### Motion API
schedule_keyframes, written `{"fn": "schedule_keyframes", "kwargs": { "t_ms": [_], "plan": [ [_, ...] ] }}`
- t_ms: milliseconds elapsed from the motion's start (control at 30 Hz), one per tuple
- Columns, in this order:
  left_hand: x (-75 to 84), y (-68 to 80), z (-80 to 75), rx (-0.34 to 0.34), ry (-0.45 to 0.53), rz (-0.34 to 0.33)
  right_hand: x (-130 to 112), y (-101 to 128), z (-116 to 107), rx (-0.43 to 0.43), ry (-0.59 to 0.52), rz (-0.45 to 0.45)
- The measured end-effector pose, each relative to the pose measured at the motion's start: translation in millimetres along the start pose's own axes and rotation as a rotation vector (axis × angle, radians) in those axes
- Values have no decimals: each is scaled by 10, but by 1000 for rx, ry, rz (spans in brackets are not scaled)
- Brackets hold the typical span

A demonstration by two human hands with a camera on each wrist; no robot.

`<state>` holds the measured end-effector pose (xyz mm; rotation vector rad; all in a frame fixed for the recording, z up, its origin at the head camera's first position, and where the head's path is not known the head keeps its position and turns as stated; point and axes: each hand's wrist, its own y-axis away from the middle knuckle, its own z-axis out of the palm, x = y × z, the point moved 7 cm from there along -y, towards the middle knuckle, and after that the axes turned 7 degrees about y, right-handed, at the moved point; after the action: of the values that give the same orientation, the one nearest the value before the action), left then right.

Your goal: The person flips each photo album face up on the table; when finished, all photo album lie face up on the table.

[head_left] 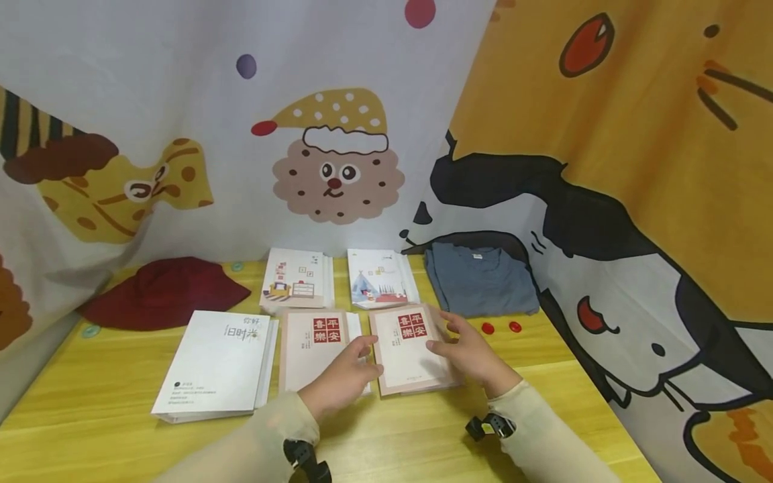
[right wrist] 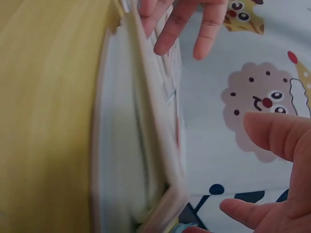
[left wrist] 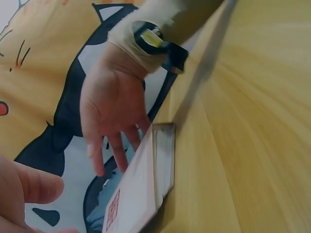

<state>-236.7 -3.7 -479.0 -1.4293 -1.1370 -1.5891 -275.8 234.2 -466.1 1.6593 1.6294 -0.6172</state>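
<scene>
A book with a pink border and a red four-character block (head_left: pixel 410 349) lies on the table, its page edges showing in the right wrist view. At its left edge is my left hand (head_left: pixel 341 376), fingers loosely spread, over a matching pink-bordered book (head_left: pixel 302 345). My right hand (head_left: pixel 474 352) is by the right edge of the right-hand book, thumb extended over the cover and fingers beyond the side. In the left wrist view the right hand (left wrist: pixel 114 109) shows its palm and straight fingers. Neither hand grips anything.
A thick white book (head_left: pixel 211 365) lies at the left, with a dark red hat (head_left: pixel 166 292) behind it. Two illustrated books (head_left: pixel 296 278) stand in the back row, beside a folded blue-grey shirt (head_left: pixel 480 282). Red buttons (head_left: pixel 488 328) and pale green buttons (head_left: pixel 91 331) lie about the table.
</scene>
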Motion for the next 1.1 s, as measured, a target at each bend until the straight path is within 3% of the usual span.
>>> {"fn": "schedule_keyframes", "kwargs": {
  "t_ms": [167, 267, 367, 500, 767, 1100],
  "plan": [
    [-2, -69, 96, -11, 111, -48, 44, 11, 30, -20, -6, 7],
    [-19, -112, 138, 11, 210, -86, 37, 4, 56, -24, -27, -18],
    [-61, -162, 169, 29, 248, -114, 13, 10, 79, -33, -42, -35],
    [-99, -216, 208, 38, 231, -136, -20, 33, 97, -43, -47, -32],
    [-58, -298, 256, 117, 143, -114, -27, 23, 119, -35, -41, -15],
    [-2, -310, 269, 111, 154, -139, -9, 11, 148, -53, -51, -35]
  ]
}}
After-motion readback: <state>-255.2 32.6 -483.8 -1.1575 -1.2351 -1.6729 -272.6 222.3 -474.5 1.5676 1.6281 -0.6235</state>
